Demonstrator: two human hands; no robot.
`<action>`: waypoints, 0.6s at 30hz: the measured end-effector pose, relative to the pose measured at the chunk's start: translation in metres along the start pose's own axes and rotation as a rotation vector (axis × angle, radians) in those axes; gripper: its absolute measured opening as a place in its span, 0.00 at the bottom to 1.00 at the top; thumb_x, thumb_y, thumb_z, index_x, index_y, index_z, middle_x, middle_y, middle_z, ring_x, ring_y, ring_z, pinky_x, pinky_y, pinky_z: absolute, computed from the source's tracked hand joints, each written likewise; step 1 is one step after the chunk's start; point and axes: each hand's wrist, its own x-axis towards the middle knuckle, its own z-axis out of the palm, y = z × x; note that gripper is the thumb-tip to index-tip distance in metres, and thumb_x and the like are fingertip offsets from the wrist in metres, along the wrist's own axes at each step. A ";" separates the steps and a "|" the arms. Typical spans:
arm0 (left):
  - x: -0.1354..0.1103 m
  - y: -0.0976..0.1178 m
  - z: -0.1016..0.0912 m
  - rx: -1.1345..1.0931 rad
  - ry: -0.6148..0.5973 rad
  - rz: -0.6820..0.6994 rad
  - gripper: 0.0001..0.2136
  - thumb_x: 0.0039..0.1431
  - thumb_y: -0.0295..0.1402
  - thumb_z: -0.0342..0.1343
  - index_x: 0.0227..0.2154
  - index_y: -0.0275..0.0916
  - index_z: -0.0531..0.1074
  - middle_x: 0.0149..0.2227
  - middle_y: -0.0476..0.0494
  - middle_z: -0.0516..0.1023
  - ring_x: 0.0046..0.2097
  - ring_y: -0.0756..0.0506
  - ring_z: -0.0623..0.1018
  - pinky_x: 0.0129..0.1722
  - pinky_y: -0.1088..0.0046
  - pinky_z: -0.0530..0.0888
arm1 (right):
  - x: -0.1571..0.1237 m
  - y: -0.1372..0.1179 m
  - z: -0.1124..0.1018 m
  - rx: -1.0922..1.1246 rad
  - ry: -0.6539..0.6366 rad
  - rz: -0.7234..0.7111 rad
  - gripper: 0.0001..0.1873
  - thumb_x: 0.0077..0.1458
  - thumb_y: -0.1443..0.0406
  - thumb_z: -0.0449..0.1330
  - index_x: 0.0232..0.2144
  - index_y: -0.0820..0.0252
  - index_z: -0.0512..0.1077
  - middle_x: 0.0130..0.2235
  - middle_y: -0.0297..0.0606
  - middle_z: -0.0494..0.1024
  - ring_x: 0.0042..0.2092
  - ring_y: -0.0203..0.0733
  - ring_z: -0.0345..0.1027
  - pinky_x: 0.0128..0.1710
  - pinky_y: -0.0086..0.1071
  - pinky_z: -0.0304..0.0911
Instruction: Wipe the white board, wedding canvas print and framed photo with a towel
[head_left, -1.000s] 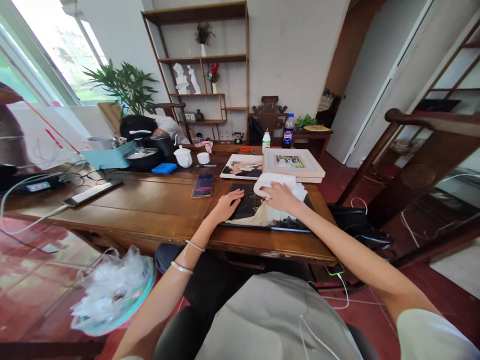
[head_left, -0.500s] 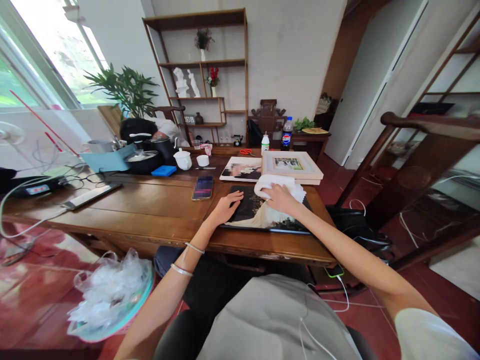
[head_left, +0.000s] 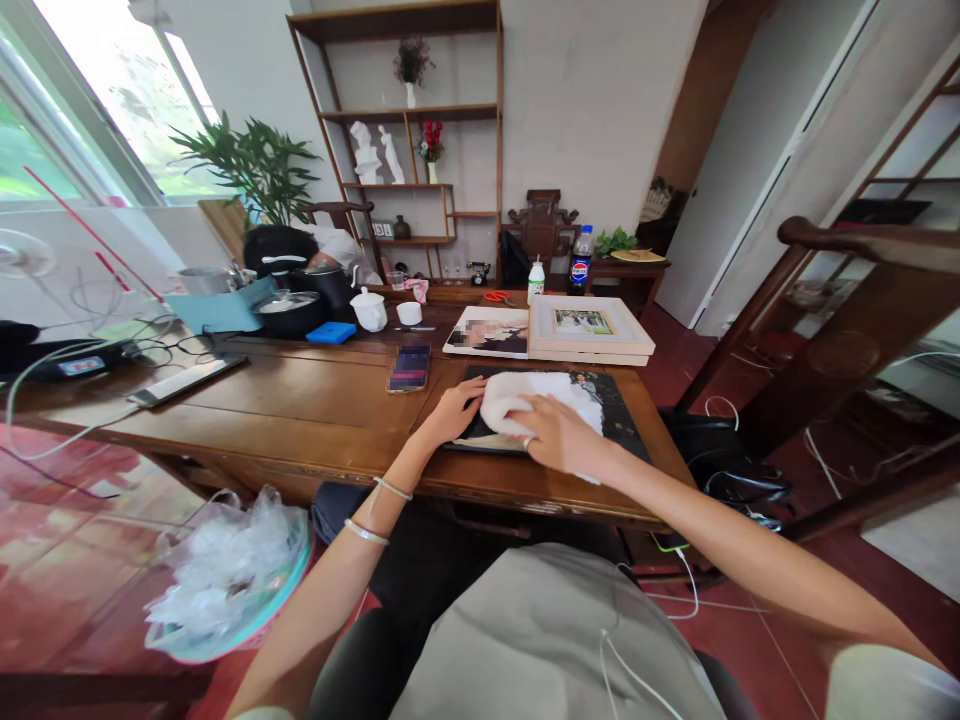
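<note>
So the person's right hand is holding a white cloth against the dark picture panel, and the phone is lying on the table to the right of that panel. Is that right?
Not quite: the phone lies on the table to the left of the dark picture panel, as the head view shows. The right hand is indeed holding a white cloth against the panel.

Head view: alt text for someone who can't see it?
The right hand holds a white cloth on a dark photo panel; the left hand rests at its left edge. A framed picture sits beyond, a phone to the left.
</note>
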 end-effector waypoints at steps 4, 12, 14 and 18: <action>0.001 -0.004 0.002 0.004 0.016 -0.010 0.16 0.58 0.31 0.46 0.45 0.39 0.73 0.52 0.43 0.73 0.58 0.42 0.67 0.58 0.59 0.63 | 0.040 0.044 -0.003 0.058 0.025 0.119 0.21 0.58 0.65 0.48 0.54 0.57 0.66 0.52 0.44 0.71 0.52 0.51 0.64 0.49 0.38 0.57; 0.000 -0.010 0.004 0.021 0.028 -0.005 0.15 0.59 0.32 0.46 0.44 0.37 0.74 0.52 0.40 0.73 0.58 0.42 0.68 0.58 0.59 0.64 | 0.121 0.049 -0.003 0.207 0.002 0.100 0.26 0.61 0.55 0.46 0.54 0.66 0.65 0.55 0.48 0.69 0.54 0.50 0.63 0.50 0.35 0.57; 0.000 -0.008 0.003 0.032 0.026 -0.013 0.15 0.59 0.32 0.46 0.44 0.36 0.74 0.52 0.39 0.73 0.56 0.42 0.69 0.57 0.60 0.64 | 0.123 0.046 -0.001 0.220 0.001 0.067 0.24 0.61 0.56 0.47 0.53 0.63 0.66 0.55 0.45 0.69 0.54 0.49 0.64 0.51 0.34 0.57; -0.001 -0.006 0.003 0.006 0.031 -0.016 0.15 0.59 0.32 0.46 0.44 0.38 0.74 0.52 0.41 0.73 0.57 0.43 0.69 0.58 0.60 0.63 | 0.096 0.060 0.004 0.225 0.016 0.041 0.23 0.61 0.57 0.47 0.54 0.61 0.65 0.56 0.43 0.67 0.56 0.48 0.60 0.53 0.36 0.55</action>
